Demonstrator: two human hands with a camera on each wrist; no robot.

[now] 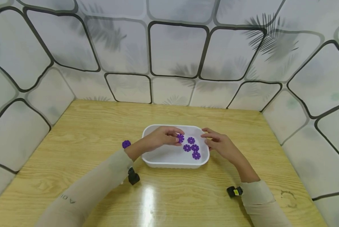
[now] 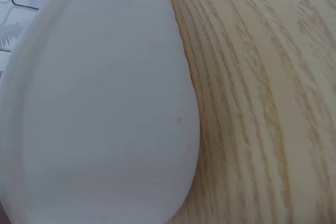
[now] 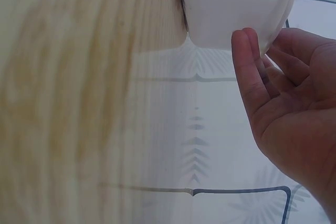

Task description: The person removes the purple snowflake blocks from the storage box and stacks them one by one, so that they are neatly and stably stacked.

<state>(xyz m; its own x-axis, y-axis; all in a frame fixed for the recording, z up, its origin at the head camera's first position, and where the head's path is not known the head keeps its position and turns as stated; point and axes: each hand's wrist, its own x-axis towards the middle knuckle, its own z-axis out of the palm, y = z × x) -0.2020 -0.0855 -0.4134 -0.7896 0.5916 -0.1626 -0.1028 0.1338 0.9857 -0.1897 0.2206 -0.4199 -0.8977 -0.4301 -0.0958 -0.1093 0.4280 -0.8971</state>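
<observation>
In the head view, my left hand (image 1: 165, 137) reaches over a white plastic tray (image 1: 169, 165) and pinches a purple snowflake disc (image 1: 180, 138) between thumb and fingers. Several more notched discs lie loose on the tray floor at its right half, among them a snowflake disc (image 1: 196, 155) nearest the front. My right hand (image 1: 221, 145) holds the tray's right end, some fingertips over the rim and others against the outer wall. The right wrist view shows that hand (image 3: 294, 87) at the tray's outer wall (image 3: 236, 3). Only the tray's side (image 2: 105, 98) and wood show in the left wrist view.
One purple disc (image 1: 126, 144) lies on the wooden table (image 1: 101, 126) left of the tray, by my left wrist. A patterned wall (image 1: 175, 50) borders the table at the back and both sides. Dark wrist cameras sit at both cuffs.
</observation>
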